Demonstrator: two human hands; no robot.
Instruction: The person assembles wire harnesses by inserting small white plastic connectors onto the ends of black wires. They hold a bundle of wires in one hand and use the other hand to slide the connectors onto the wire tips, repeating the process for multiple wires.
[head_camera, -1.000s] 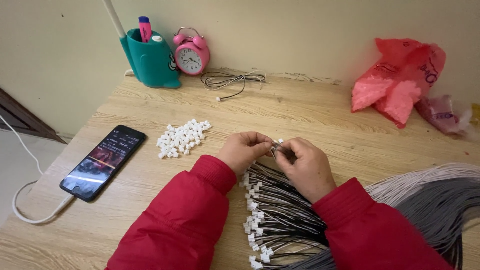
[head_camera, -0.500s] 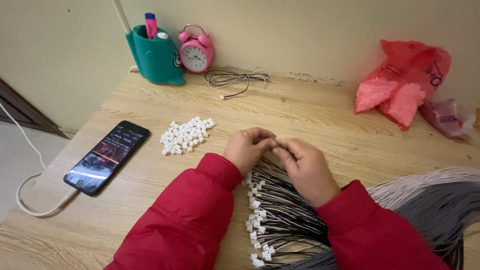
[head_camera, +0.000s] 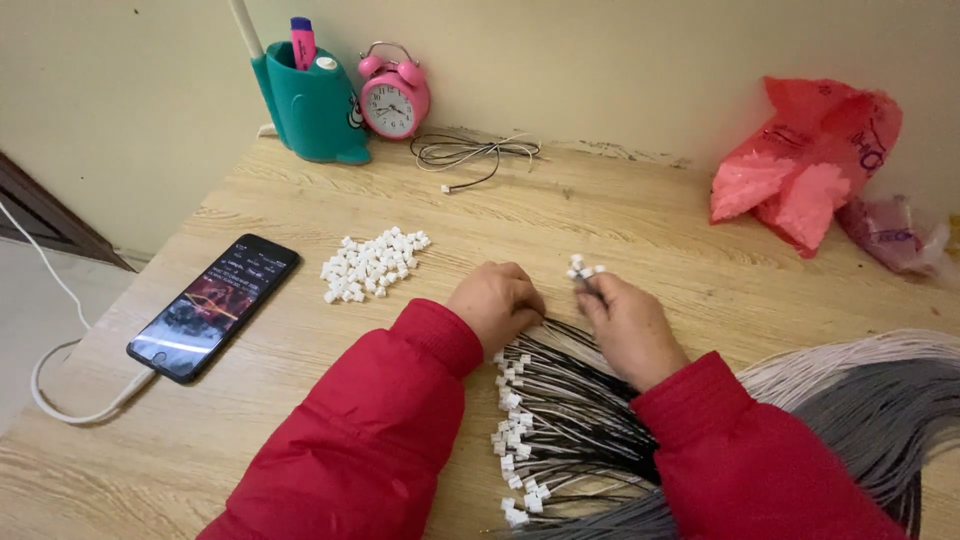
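My right hand (head_camera: 628, 328) pinches a few thin wires whose small white connectors (head_camera: 582, 269) stick up above the fingertips. My left hand (head_camera: 497, 303) rests knuckles-up on the table just left of it, fingers curled on the black wires; whether it grips any is hidden. Below both hands lies a fan of black and white wires (head_camera: 570, 420) tipped with white plugs (head_camera: 512, 440). A loose pile of small white connector housings (head_camera: 372, 264) sits to the left of my left hand. Both sleeves are red.
A smartphone (head_camera: 214, 305) with a lit screen lies at left, its white cable (head_camera: 70, 395) hanging off the table edge. At the back stand a teal pen holder (head_camera: 312, 105), a pink alarm clock (head_camera: 394, 95) and a coiled cable (head_camera: 470, 155). Red plastic bag (head_camera: 805, 160) far right.
My hands have drawn slightly apart. The right hand has lifted a few wire ends so their white connectors show above the fingers; the left hand has settled onto the wires.
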